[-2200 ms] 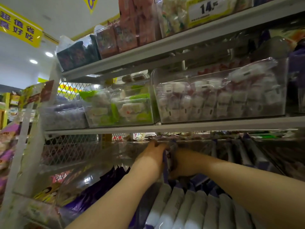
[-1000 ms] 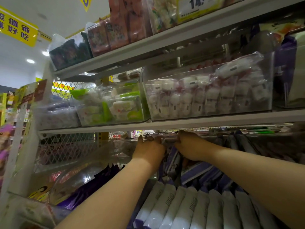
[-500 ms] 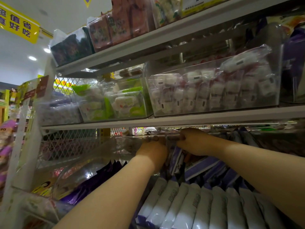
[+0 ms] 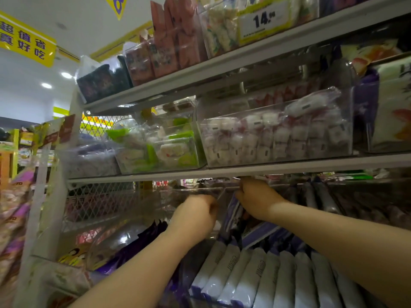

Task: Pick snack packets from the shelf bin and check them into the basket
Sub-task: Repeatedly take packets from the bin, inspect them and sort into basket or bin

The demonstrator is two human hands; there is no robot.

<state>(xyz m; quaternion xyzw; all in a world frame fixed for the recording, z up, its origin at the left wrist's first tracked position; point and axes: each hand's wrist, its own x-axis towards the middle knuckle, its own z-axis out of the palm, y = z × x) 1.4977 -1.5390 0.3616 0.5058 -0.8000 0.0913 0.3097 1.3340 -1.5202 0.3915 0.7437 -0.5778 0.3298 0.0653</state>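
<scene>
White and purple snack packets (image 4: 262,276) stand in rows in the lower shelf bin, under my forearms. One purple packet (image 4: 231,215) stands upright between my hands. My right hand (image 4: 255,200) reaches up under the middle shelf, and its fingers hook over the rim of a clear bin (image 4: 200,192). My left hand (image 4: 195,216) is curled just left of that bin's front corner. Its fingers are hidden behind the back of the hand, so what they hold is unclear. No basket is in view.
The middle shelf edge (image 4: 289,168) runs just above my hands. On it stand clear bins of white-pink packets (image 4: 278,138) and green-white packets (image 4: 160,147). Dark purple packets (image 4: 138,247) lie lower left. A mesh side panel (image 4: 100,201) closes the shelf's left end.
Since 2.2 s ago my hands left the packet they held together and rose to the clear bin's rim. In the last half second the left hand dropped a little and curled.
</scene>
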